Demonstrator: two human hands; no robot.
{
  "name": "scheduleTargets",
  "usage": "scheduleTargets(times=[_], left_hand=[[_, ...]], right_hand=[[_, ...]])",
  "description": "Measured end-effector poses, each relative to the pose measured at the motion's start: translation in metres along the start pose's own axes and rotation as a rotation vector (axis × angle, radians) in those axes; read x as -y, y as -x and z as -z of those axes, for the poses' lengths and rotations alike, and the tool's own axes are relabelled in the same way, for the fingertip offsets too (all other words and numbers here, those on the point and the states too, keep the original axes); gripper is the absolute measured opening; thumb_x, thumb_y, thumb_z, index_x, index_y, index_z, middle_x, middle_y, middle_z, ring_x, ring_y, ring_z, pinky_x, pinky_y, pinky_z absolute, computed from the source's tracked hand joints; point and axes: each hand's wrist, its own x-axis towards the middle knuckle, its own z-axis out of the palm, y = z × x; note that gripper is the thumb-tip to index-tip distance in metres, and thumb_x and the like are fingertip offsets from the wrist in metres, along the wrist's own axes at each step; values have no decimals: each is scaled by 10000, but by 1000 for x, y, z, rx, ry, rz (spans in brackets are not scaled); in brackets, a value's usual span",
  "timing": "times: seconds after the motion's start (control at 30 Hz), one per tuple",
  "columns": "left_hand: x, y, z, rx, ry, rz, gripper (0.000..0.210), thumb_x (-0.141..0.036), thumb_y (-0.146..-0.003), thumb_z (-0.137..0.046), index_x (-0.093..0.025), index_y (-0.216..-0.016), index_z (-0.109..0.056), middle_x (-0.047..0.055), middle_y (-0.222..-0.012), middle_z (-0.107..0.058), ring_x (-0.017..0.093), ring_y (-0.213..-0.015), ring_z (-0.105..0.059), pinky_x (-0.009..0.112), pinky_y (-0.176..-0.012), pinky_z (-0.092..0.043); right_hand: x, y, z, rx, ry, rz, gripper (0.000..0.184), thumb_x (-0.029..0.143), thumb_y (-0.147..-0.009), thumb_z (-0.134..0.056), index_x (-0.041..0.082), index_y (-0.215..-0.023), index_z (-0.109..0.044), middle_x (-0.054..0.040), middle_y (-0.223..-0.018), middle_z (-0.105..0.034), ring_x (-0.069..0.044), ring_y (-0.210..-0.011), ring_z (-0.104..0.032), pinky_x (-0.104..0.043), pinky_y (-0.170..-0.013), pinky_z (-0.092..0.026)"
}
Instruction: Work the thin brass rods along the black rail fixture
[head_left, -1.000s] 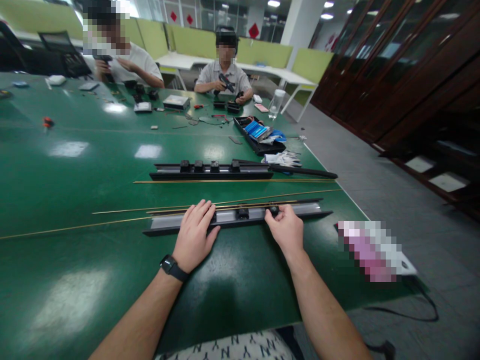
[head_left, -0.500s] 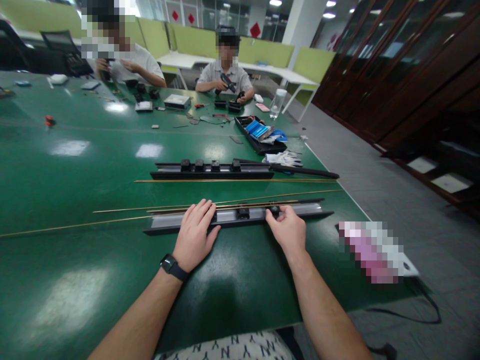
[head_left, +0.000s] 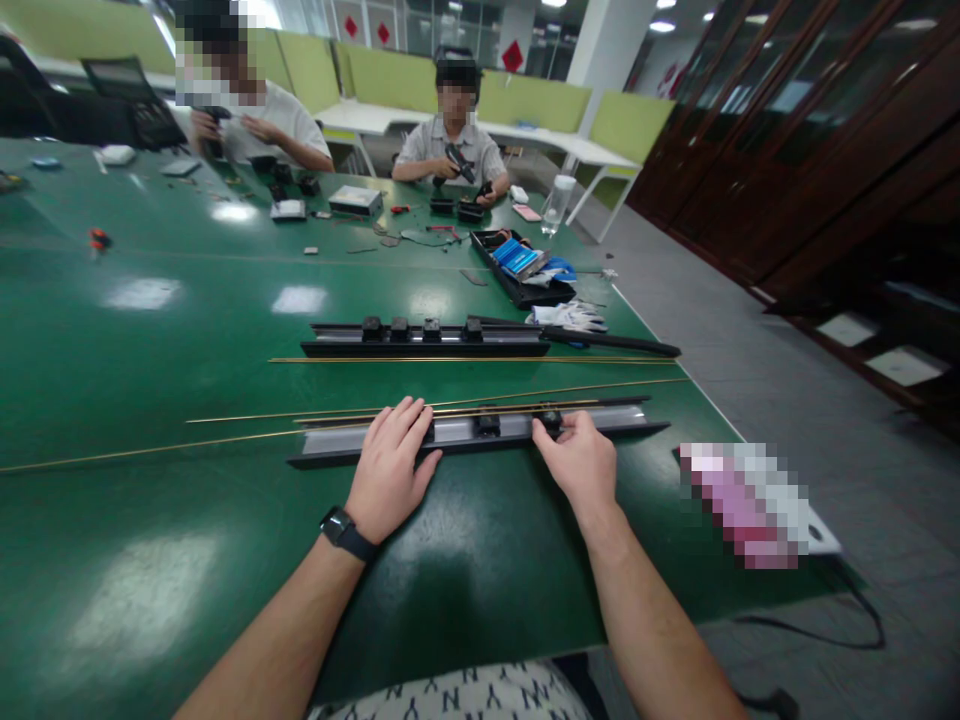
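A black channel-shaped rail with a silvery inside lies across the green table in front of me. My left hand rests over its left part, fingers stretched out and nearly together, partly hiding a dark block. In the middle of the rail sits a small black block. My right hand pinches another black block toward the right end, between thumb and fingers. Thin brass-coloured rods run along the rail's far side and pass by my left fingers.
Beyond lies a second black rail with several black blocks. White gloves, a long black strip and a black tray of tools are behind it. Two people work across the table. A blurred pink-and-white item lies right.
Both hands stay almost in place on the rail and block. The whole view has shifted very slightly.
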Motion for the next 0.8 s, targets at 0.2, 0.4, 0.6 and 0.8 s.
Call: scheduleTargets(times=[0.2,0.4,0.6,0.8], left_hand=[[0,1,-1,3,-6,-5,550,-301,-956,-553,-185,-1483,-447,138,-1503,-525,302,-1451,-421,536,-1203,-336],[0,0,0,-2,-6,-9,553,-297,-955,-553,-189,-1486,-445,139,-1499,-528,306,-1444,-430,544,-1203,-333],[-1,0,1,16,-9,4,534,-297,-958,-547,-168,-1469,-464,144,-1504,-521,297,-1452,-418,520,-1213,-320],[-1,0,1,24,-15,9,541,-298,-956,-550,-167,-1473,-460,140,-1508,-519,288,-1458,-410,510,-1222,-313]], right_hand=[[1,0,3,3,64,-21,368,590,-792,-678,239,-841,-581,-56,-697,-703,-274,-681,-678,-330,-612,-386],[1,-1,3,5,34,-1,329,543,-799,-676,244,-807,-541,-36,-669,-691,-261,-679,-676,-326,-630,-392],[1,-3,1,14,-12,4,305,509,-802,-671,239,-808,-528,-28,-665,-685,-253,-662,-667,-319,-627,-388],[-1,-2,1,-2,-71,33,289,491,-799,-672,242,-805,-525,-12,-641,-661,-223,-608,-638,-310,-609,-382]])
